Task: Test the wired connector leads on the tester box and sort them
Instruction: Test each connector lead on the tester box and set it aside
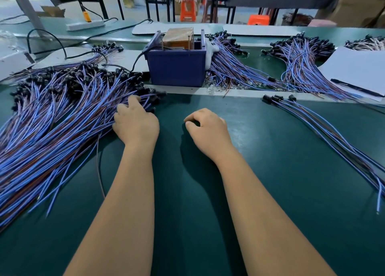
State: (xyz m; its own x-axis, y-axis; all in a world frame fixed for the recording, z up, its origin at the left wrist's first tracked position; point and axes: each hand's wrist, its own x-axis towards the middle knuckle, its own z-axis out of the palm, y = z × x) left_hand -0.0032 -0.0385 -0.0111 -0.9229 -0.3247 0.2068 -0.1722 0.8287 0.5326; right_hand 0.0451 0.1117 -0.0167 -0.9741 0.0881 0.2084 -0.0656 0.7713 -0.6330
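Note:
A large heap of blue and brown wired leads (52, 117) with black connectors covers the left of the green mat (260, 150). My left hand (135, 123) rests on the heap's right edge, its fingers spread into the wires; the fingertips are partly hidden. My right hand (208, 130) lies on the bare mat with loosely curled fingers and holds nothing. The tester box (177, 67), a blue bin with an amber block (178, 38) and upright metal pins inside, stands beyond both hands. A small group of leads (312, 121) lies to the right.
More lead piles lie behind and right of the box (239, 69) and farther right (302, 57). White sheets (358, 67) sit at the right edge. A black cable (135, 61) runs from the box leftward. A power strip (85, 24) and orange stools (187, 9) are at the back.

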